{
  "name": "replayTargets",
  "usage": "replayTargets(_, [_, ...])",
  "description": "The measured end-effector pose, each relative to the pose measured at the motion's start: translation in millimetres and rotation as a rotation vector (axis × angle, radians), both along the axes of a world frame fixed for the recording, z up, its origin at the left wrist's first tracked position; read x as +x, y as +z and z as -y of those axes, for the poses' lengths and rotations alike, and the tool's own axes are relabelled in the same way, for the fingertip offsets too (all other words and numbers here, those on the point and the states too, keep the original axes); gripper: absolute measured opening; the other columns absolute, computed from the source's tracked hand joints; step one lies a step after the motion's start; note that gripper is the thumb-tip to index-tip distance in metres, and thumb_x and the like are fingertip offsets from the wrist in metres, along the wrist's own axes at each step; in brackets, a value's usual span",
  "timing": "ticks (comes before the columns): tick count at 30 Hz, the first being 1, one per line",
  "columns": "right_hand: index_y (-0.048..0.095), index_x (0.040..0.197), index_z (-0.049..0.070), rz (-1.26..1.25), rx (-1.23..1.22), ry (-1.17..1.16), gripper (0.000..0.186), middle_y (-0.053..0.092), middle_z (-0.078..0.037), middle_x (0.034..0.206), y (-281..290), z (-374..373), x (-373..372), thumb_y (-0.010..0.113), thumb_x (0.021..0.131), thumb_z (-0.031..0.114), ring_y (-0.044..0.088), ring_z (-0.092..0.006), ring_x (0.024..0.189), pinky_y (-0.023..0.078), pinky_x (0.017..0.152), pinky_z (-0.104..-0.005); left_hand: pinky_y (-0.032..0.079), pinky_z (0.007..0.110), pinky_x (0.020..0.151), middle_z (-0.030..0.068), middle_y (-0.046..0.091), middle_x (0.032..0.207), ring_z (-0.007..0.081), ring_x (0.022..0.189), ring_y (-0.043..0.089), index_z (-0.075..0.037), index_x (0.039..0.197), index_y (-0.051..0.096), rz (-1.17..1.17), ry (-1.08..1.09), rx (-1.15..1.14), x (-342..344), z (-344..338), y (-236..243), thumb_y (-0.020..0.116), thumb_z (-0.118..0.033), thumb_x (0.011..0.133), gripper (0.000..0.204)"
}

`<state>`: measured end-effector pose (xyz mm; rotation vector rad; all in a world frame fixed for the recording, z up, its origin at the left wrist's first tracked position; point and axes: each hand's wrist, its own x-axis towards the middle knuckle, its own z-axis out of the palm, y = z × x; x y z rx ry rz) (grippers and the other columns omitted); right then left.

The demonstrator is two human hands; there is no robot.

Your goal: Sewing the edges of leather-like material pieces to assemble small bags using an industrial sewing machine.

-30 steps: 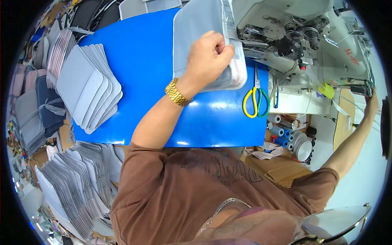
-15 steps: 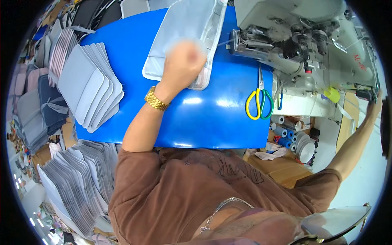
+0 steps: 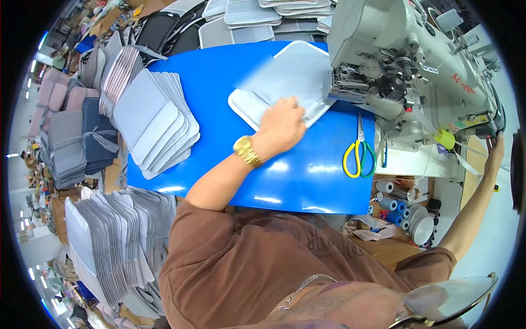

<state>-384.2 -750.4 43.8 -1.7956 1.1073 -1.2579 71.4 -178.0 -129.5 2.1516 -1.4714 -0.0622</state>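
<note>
A light grey fabric panel [image 3: 298, 68] with a pale bound edge lies tilted on the blue table, its right side reaching the head of a sewing machine [image 3: 359, 82]. The left part of the panel is smeared by motion. My left hand [image 3: 282, 126], a gold watch on its wrist, is closed with curled fingers on the panel's near edge. Far to the right, my right hand [image 3: 495, 153] reaches up to the machine's wheel end; its fingers are small and partly hidden. Scissors [image 3: 359, 156] with one yellow and one green handle lie right of my left hand.
A fanned stack of grey panels [image 3: 148, 118] lies on the blue table [image 3: 213, 181] at the left. More panels [image 3: 109, 247] stand packed below it, and others [image 3: 252, 13] lie behind. Thread spools [image 3: 408, 211] sit under the machine bed. Tied fabric bundles [image 3: 68, 142] are at far left.
The panel has turned and come against the machine head, with my left hand lower on it. The whole view has shifted, showing more behind the table. My right hand stays by the machine's right end.
</note>
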Motion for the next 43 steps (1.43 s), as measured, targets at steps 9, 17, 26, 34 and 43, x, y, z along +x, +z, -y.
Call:
replayTargets(9, [0.066,0.134,-0.001,0.145,0.105,0.187,0.033,0.072,-0.01,0.117,-167.5,-306.3,67.1,0.062,0.108,0.02,0.069,-0.0152,0.1,0.054,0.088,-0.0289,0.045,0.036,0.062,0.0085,0.061,0.077,0.021,0.067,0.058,-0.003,0.095,0.06,-0.119,0.426,-0.344,68.8,-183.4,62.5,0.061,-0.019,0.106,0.02])
replayTargets(17, [0.07,0.123,-0.001,-0.014,0.449,0.625,0.024,0.073,-0.007,0.101,-248.0,-478.6,161.5,0.064,0.105,0.014,0.069,-0.012,0.085,0.055,0.076,-0.0255,0.046,0.02,0.07,-0.0034,0.064,0.087,0.0026,0.076,0.055,-0.009,0.095,0.06,-0.908,0.313,-0.821,83.5,-249.5,68.0,0.053,-0.015,0.111,0.019])
replayTargets(26, [0.072,0.118,-0.002,-0.168,0.336,0.539,0.021,0.07,-0.006,0.094,-247.6,-485.8,171.9,0.066,0.103,0.012,0.066,-0.01,0.082,0.057,0.076,-0.0265,0.054,0.045,0.095,0.0076,0.072,0.116,0.026,0.107,0.068,-0.011,0.121,0.065,-1.19,0.104,-0.993,266.1,-137.9,46.5,0.056,-0.034,0.108,0.029])
replayTargets(34, [0.073,0.119,0.001,0.396,0.381,0.094,0.021,0.073,-0.005,0.093,-266.4,-468.6,65.3,0.066,0.1,0.008,0.068,-0.0109,0.078,0.055,0.071,-0.0262,0.043,0.042,0.114,0.0177,0.058,0.147,0.0276,0.136,0.054,0.002,0.147,0.055,-0.6,0.195,-0.197,111.2,4.2,-67.3,0.066,-0.029,0.106,0.052])
replayTargets(43, [0.069,0.13,0.007,0.315,0.938,-0.421,0.028,0.075,-0.006,0.1,-474.9,-429.3,-63.9,0.066,0.104,0.017,0.071,-0.0119,0.075,0.057,0.064,-0.0255,0.029,0.051,0.124,0.0256,0.049,0.156,0.0412,0.144,0.046,-0.004,0.139,0.064,-0.125,0.063,-0.113,27.3,19.2,-120.6,0.068,-0.03,0.102,0.046])
